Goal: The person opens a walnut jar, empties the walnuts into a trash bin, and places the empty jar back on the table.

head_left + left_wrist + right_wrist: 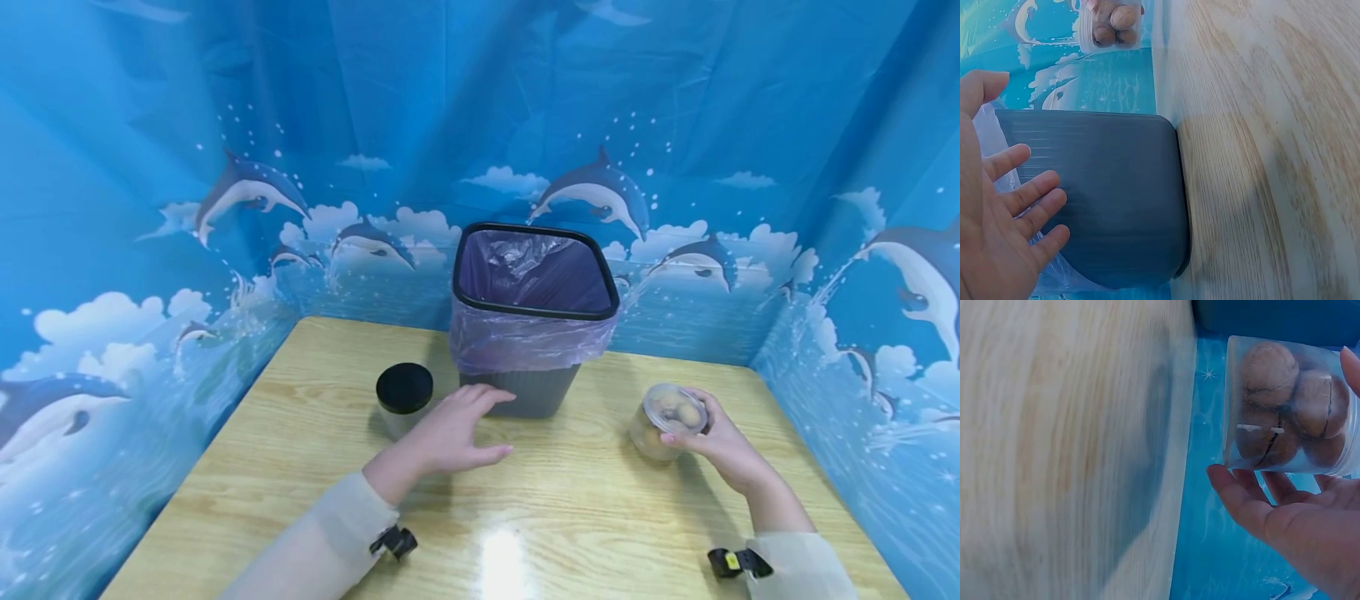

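My right hand (722, 442) grips a clear plastic jar (1232, 403) round its side, thumb on one side and fingers on the other. Several walnuts (1319, 403) fill it. In the right wrist view a gap shows between the jar's base and the tabletop, so it is held up. My left hand (452, 429) is empty, its fingers apart and nearly straight, in front of a grey trash bin (1110, 187). Just left of that hand stands another jar with a black lid (405, 387); the hand and wrist partly cover its body.
A purple bag (525, 337) lines the bin, folded over the outside under its black rim (536, 312). The bin stands at the back of the wooden table (570, 500). Blue dolphin-print curtain (390, 125) encloses the back and both sides.
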Motion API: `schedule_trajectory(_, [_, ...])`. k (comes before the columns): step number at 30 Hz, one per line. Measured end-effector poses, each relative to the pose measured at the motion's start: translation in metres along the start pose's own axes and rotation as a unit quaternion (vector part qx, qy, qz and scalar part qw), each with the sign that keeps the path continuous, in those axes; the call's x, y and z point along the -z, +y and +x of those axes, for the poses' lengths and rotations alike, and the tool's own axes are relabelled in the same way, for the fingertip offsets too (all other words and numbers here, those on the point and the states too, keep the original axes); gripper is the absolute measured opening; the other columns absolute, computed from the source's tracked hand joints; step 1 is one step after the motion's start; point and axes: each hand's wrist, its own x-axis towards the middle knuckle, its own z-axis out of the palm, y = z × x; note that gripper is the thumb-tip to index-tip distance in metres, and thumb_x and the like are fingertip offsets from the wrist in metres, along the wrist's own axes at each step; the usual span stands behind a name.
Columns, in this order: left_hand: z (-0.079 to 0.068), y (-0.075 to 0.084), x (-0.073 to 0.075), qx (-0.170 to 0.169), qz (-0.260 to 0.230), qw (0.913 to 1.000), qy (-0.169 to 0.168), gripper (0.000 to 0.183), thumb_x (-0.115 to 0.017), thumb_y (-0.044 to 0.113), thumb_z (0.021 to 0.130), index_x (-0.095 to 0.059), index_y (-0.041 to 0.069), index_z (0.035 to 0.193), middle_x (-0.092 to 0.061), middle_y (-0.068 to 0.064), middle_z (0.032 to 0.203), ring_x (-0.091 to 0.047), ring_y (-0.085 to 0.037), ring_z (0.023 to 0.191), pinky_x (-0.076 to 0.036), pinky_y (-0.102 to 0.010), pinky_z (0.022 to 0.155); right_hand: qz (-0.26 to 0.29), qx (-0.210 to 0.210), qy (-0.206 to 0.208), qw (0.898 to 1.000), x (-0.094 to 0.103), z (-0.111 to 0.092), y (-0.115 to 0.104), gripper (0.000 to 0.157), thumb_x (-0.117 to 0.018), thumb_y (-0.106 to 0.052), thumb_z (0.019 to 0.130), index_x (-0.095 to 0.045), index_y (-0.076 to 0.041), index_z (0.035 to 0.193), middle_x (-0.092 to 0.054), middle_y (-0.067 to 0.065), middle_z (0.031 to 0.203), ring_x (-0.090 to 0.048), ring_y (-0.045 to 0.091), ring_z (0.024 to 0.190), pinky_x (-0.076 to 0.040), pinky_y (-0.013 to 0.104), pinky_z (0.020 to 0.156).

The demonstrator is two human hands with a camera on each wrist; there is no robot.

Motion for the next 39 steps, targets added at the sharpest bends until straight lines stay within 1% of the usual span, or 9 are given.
schedule_trajectory(11, [0.002, -0.001, -0.004, -0.005, -0.005, 1.0, 0.003, 0.073, -0.063, 0.057, 0.091, -0.044, 0.02, 0.15, -0.049, -0.003, 0.146, -0.045, -0.025, 0.135, -0.038, -0.049, 0.11, 0.015, 0.018, 0.002, 1.0, -0.004, -0.002, -0.007, 0.09, -0.069, -0.012, 0.094, -0.005, -0.002, 0.157, -0.008, 0.032, 0.157, -0.012, 0.051, 0.143, -0.043, 0.013, 0.085])
schedule_trajectory(17, [0.004, -0.001, -0.004, 0.007, -0.015, 0.9999, 0.002, 0.071, -0.064, 0.056, 0.091, -0.044, 0.021, 0.15, -0.048, -0.002, 0.147, -0.044, -0.025, 0.136, -0.038, -0.05, 0.111, 0.016, 0.016, 0.002, 1.0, -0.006, -0.004, -0.012, 0.089, -0.069, -0.013, 0.094, -0.006, -0.003, 0.157, -0.009, 0.03, 0.157, -0.011, 0.049, 0.143, -0.043, 0.014, 0.085])
schedule_trajectory(24, [0.008, -0.003, -0.009, 0.01, -0.018, 0.9997, 0.008, 0.07, -0.066, 0.052, 0.091, -0.044, 0.02, 0.15, -0.048, -0.004, 0.147, -0.044, -0.026, 0.136, -0.038, -0.049, 0.111, 0.015, 0.028, 0.007, 0.999, -0.011, -0.007, -0.019, 0.087, -0.068, -0.012, 0.094, -0.007, -0.002, 0.156, -0.016, 0.029, 0.155, -0.018, 0.046, 0.141, -0.043, 0.015, 0.086])
schedule_trajectory(29, [0.011, -0.002, -0.011, 0.017, -0.022, 0.9996, 0.005, 0.071, -0.064, 0.054, 0.091, -0.042, 0.021, 0.151, -0.047, -0.003, 0.149, -0.044, -0.025, 0.137, -0.038, -0.048, 0.111, 0.013, 0.031, 0.009, 0.999, -0.013, -0.007, -0.022, 0.088, -0.068, -0.012, 0.094, -0.007, -0.003, 0.157, -0.019, 0.028, 0.154, -0.021, 0.043, 0.14, -0.043, 0.015, 0.087])
schedule_trajectory(32, [0.012, -0.001, -0.012, 0.015, -0.029, 0.9994, 0.008, 0.072, -0.064, 0.055, 0.091, -0.042, 0.02, 0.15, -0.047, -0.003, 0.149, -0.044, -0.025, 0.136, -0.039, -0.048, 0.11, 0.009, 0.034, 0.008, 0.999, -0.015, -0.007, -0.024, 0.088, -0.069, -0.012, 0.094, -0.008, -0.003, 0.157, -0.021, 0.027, 0.154, -0.022, 0.042, 0.139, -0.043, 0.016, 0.087])
schedule_trajectory(36, [0.015, 0.002, -0.013, 0.007, -0.034, 0.9993, 0.013, 0.071, -0.064, 0.054, 0.091, -0.043, 0.019, 0.15, -0.049, -0.003, 0.147, -0.046, -0.024, 0.135, -0.04, -0.046, 0.109, 0.002, 0.038, 0.007, 0.999, -0.018, -0.008, -0.027, 0.087, -0.07, -0.011, 0.093, -0.011, -0.004, 0.156, -0.025, 0.026, 0.152, -0.024, 0.041, 0.138, -0.042, 0.018, 0.088])
schedule_trajectory(39, [0.017, 0.005, -0.014, 0.005, -0.038, 0.9992, 0.013, 0.071, -0.064, 0.054, 0.092, -0.043, 0.019, 0.15, -0.049, -0.002, 0.147, -0.046, -0.023, 0.134, -0.04, -0.045, 0.109, -0.001, 0.04, 0.004, 0.999, -0.021, -0.009, -0.03, 0.086, -0.071, -0.011, 0.092, -0.013, -0.005, 0.156, -0.026, 0.026, 0.152, -0.024, 0.04, 0.138, -0.042, 0.022, 0.09])
